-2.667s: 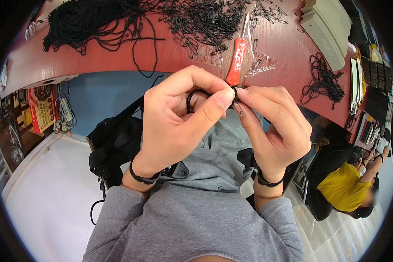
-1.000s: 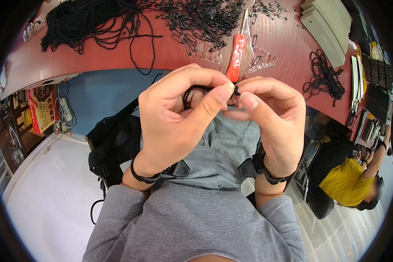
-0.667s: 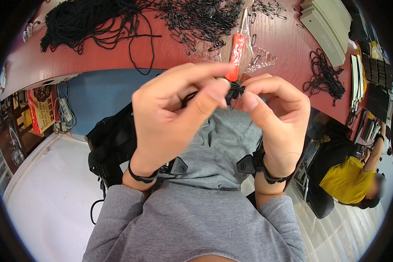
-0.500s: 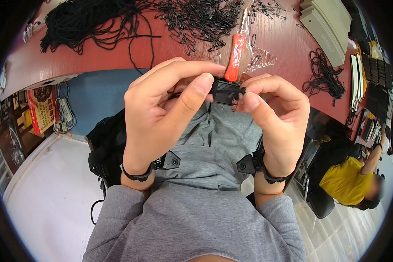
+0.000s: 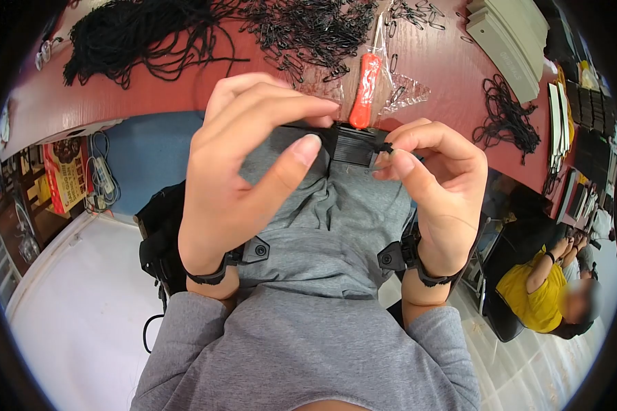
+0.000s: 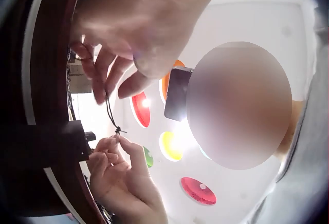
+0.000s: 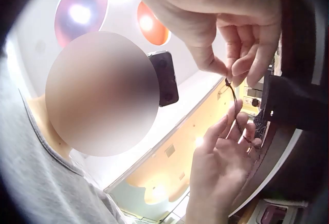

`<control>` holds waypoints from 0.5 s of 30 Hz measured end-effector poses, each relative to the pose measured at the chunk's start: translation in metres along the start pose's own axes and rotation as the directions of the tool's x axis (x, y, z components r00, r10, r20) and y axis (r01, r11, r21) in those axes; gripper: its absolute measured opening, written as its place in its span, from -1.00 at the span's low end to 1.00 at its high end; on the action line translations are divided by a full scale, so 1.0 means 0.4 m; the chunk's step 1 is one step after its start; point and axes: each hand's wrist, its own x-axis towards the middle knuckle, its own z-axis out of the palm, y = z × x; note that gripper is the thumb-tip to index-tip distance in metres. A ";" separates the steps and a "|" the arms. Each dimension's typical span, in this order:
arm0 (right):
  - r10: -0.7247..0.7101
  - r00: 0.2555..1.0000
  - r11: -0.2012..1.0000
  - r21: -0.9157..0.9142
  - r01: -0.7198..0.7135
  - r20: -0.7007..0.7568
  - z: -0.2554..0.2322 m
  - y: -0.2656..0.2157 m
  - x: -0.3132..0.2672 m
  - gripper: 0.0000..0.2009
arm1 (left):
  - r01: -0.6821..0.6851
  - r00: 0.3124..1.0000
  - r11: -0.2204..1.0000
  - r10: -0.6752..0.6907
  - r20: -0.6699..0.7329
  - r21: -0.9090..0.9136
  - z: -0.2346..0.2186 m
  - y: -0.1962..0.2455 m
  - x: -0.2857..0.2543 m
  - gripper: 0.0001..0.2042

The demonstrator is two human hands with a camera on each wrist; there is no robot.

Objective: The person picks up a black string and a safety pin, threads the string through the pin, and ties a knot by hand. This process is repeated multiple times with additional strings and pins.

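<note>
A person's left hand [image 5: 243, 171], fingers curled, holds one end of a thin black cord [image 5: 353, 146] above the lap, at the edge of a red table [image 5: 452, 75]. The cord runs taut to the right hand [image 5: 435, 185], which pinches its knotted end, possibly with a safety pin. Behind lie loose black safety pins [image 5: 308, 27] and an orange tool [image 5: 363, 89].

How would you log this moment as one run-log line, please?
left hand: holds black cord | right hand: pinches the cord's knotted end | cord: stretched between hands | backdrop: red table, safety pins
</note>
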 end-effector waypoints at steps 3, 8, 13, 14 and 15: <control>0.007 1.000 1.000 0.006 -0.007 0.018 0.002 -0.002 -0.001 -0.93 | -0.252 0.967 0.947 0.238 0.092 0.200 0.007 0.007 0.009 -0.75; -0.007 0.999 1.000 0.013 0.006 0.050 0.000 0.000 0.000 -0.93 | -0.292 0.954 0.957 0.291 0.069 0.002 0.070 0.016 0.009 -0.75; 0.011 0.999 1.000 -0.016 -0.010 0.030 -0.003 -0.002 -0.003 -0.93 | -0.103 0.991 0.982 0.114 0.063 -0.157 0.083 0.025 0.003 -0.70; 0.010 1.000 1.000 -0.016 -0.010 0.029 -0.003 -0.002 -0.004 -0.93 | -0.145 0.985 0.983 0.155 0.082 -0.115 0.082 0.021 0.003 -0.68; 0.014 0.999 1.000 -0.015 -0.014 0.031 -0.003 -0.001 -0.004 -0.93 | -0.145 0.984 0.983 0.155 0.083 -0.114 0.083 0.022 0.003 -0.68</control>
